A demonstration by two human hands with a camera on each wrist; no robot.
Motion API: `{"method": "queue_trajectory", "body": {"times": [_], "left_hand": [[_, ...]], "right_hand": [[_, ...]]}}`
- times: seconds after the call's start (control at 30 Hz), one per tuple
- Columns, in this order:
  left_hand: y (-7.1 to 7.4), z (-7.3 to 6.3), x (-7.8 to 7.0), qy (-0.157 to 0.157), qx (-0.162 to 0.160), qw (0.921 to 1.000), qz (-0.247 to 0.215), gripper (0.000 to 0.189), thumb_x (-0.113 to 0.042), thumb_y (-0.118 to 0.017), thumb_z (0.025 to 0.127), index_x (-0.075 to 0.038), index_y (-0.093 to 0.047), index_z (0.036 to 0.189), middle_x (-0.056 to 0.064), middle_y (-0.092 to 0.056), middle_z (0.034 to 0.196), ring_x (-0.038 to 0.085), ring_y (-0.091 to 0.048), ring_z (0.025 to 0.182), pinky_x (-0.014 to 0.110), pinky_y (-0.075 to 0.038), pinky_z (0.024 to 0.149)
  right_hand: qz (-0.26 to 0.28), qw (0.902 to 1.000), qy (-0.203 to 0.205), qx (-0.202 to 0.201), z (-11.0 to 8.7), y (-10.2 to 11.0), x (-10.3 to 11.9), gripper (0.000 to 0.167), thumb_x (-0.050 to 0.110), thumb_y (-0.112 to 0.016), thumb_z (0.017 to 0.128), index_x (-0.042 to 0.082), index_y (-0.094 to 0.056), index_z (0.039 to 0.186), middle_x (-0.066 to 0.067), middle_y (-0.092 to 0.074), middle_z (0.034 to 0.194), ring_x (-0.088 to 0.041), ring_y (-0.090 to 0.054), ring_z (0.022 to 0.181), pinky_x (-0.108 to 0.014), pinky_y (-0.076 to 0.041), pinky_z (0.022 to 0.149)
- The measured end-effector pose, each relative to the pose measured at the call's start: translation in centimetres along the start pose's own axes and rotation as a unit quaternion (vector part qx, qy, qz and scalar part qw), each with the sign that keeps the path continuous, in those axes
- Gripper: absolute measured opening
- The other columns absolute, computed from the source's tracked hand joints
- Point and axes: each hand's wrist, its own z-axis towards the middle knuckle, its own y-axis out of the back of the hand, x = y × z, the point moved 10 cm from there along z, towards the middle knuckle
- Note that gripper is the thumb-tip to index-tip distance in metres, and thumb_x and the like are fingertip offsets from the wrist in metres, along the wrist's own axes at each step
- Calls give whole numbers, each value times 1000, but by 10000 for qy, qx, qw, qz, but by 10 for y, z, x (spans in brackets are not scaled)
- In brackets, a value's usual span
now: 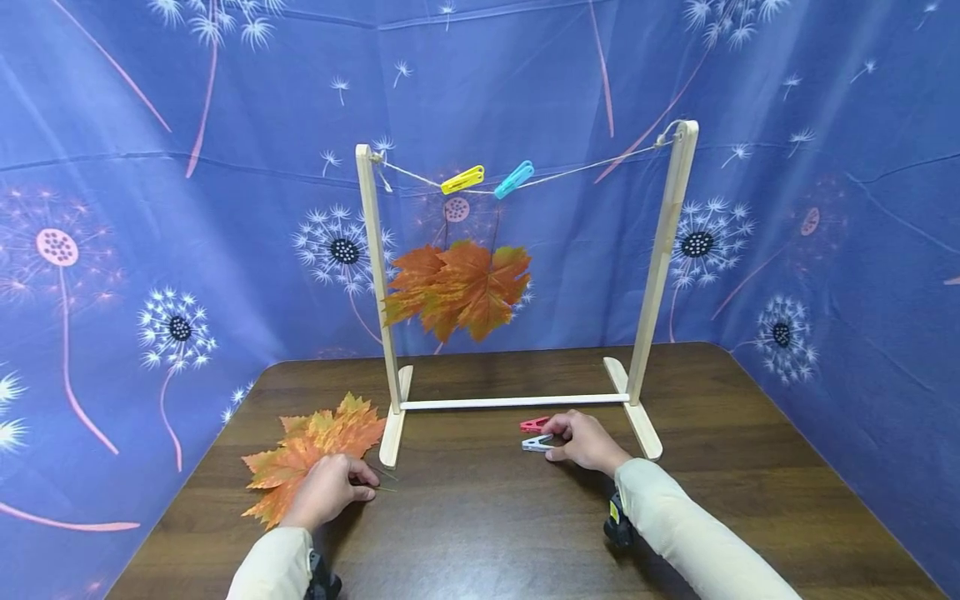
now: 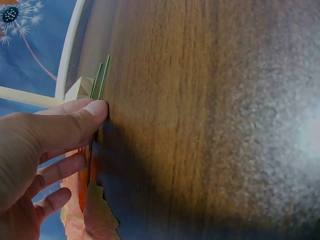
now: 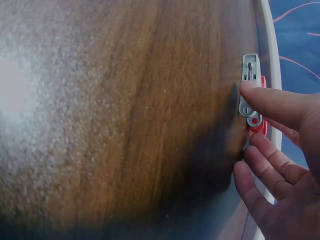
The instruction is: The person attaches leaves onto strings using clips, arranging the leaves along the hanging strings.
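Orange-yellow artificial maple leaves [image 1: 322,454] lie at the left of the table. My left hand [image 1: 330,490] is over them, pinching their thin green stems [image 2: 104,77] between thumb and forefinger; the stem ends stick out past the fingertips. To the right, my right hand [image 1: 588,442] is at a pale grey clothespin [image 3: 250,67], with the thumb across its near side and the forefinger behind. A red clothespin [image 1: 534,424] lies just behind the grey one, close to the forefinger. The other right fingers are loosely bent near the tabletop.
A wooden frame [image 1: 660,267] stands at the back with a string [image 1: 581,171] across its top. Yellow [image 1: 462,180] and blue [image 1: 514,179] clothespins on the string hold hanging maple leaves [image 1: 472,292]. A white crossbar [image 1: 517,402] joins the feet. Blue dandelion-print cloth surrounds the table [image 1: 465,533].
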Motion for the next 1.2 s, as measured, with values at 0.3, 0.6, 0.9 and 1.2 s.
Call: {"method": "queue_trajectory", "body": {"times": [0.3, 0.6, 0.9, 1.2], "left_hand": [[0, 1, -1, 39, 14, 9998, 192, 20, -10, -89, 73, -22, -72, 69, -15, -64, 71, 4, -59, 68, 31, -48, 65], [0, 1, -4, 26, 59, 9999, 115, 25, -7, -85, 77, -21, -65, 70, -15, -61, 70, 0, -52, 66, 31, -44, 64], [14, 13, -23, -703, -307, 9959, 471, 24, -4, -82, 81, -20, -65, 75, -16, -57, 66, 0, -46, 60, 27, -41, 59], [27, 27, -42, -1035, -233, 9926, 582, 14, -5, -80, 84, -16, -73, 79, -14, -65, 71, -2, -50, 61, 28, -45, 60]], "right_hand": [[-325, 9991, -269, 44, -1, -2, -5, 28, 3, -90, 70, 7, -75, 93, -3, -58, 86, -18, -56, 81, -37, -46, 75], [-254, 9995, -206, 21, -3, -2, -1, 22, 4, -88, 75, 7, -74, 92, -2, -62, 85, -17, -59, 80, -36, -47, 73], [-23, 9996, -272, -69, -6, 8, -2, 17, 5, -81, 82, 3, -73, 97, 1, -69, 82, -13, -62, 77, -34, -49, 71], [231, 9981, -411, -391, -7, 21, -5, 19, 6, -78, 85, 1, -72, 103, 0, -67, 85, -14, -61, 80, -34, -49, 75]]}}
